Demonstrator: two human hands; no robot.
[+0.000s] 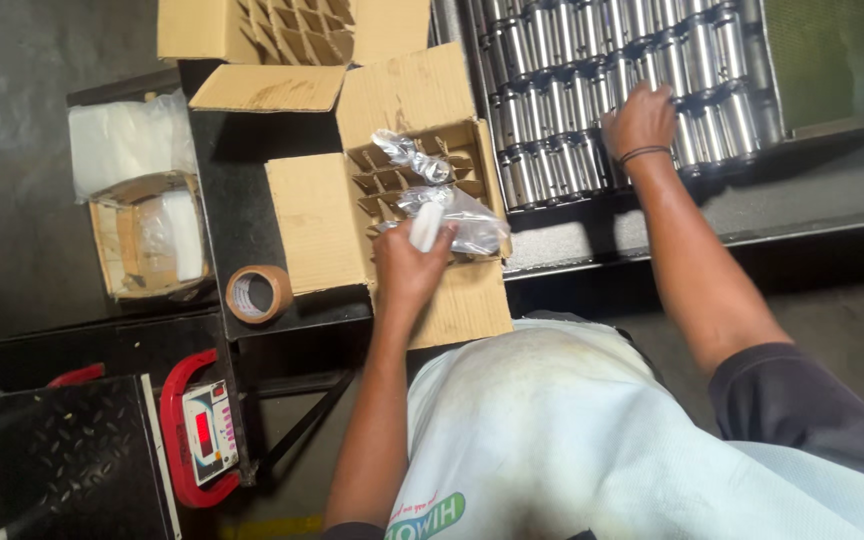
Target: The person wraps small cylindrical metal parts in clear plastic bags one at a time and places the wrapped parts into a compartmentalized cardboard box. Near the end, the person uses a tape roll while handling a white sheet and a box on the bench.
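Observation:
My left hand (407,265) holds a clear plastic bag (457,222) at the front of an open cardboard box (317,225) with a cardboard divider grid inside. Another bagged item (410,155) lies in the grid cells further back. My right hand (639,120) reaches out to a tray of shiny metal cylinders (607,85) and rests its fingers on one of them; whether it grips one is hard to tell.
A roll of brown tape (256,294) lies left of the box. A second divided carton (292,28) stands behind. A box with plastic bags (147,235) sits far left. A red weighing scale (207,430) is at lower left.

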